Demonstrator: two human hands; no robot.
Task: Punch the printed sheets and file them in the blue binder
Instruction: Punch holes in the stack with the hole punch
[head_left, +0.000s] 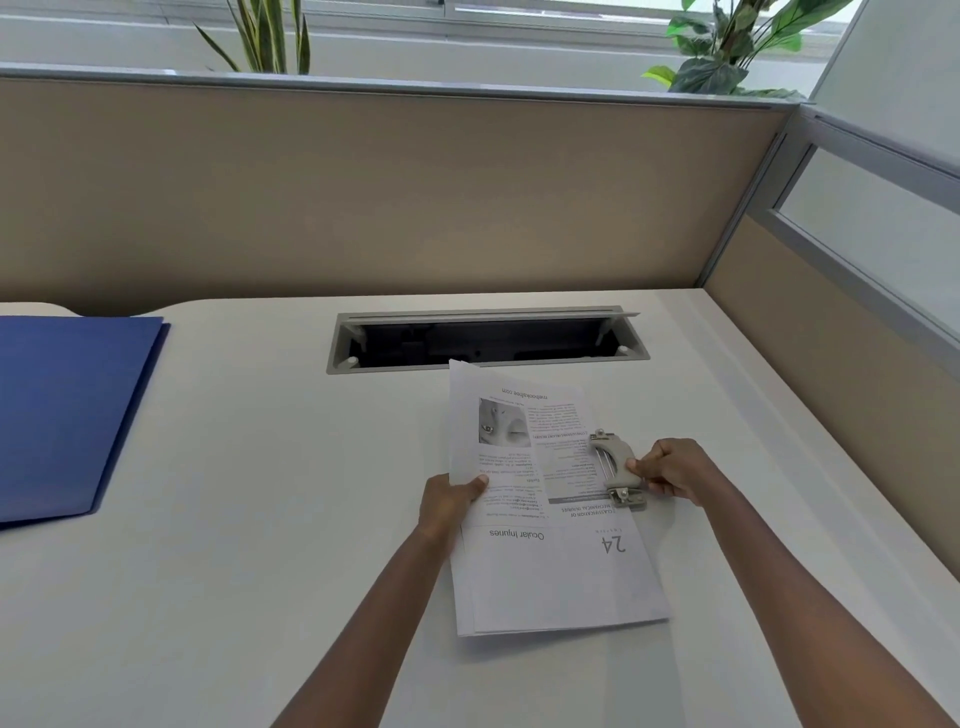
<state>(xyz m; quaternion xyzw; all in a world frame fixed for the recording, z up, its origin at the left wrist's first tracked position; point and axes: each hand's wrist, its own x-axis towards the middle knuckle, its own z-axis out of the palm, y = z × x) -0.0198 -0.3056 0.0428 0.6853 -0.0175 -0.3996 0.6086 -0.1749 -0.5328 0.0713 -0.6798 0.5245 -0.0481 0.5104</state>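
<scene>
Sheets: the printed sheets (545, 519) lie as a small stack on the white desk (234, 519), just in front of the person, print upside down from where the camera looks; the corners are fanned, so the stack is not quite square.
Punch: a small grey hole punch (615, 470) sits over the stack's right long edge, near the middle of that edge.
Right hand: the right hand (670, 470) is closed around the punch's handle, thumb on top, fingers curled under; whether the lever is pressed down I cannot tell.
Left hand: the left hand (449, 501) pinches the stack's left edge, thumb on top of the paper, steadying it.
Step in hand: punching, as I judge it; no holes show in the paper yet.
Binder: the blue binder (67, 410) lies shut at the desk's far left, well apart from the sheets.
Further out: an open cable tray (488, 338) is set into the desk just behind the paper.
Next move: I would say it calls for squaring the sheets fully into the punch and one firm press, then carrying them left to the binder, which must be opened first.
</scene>
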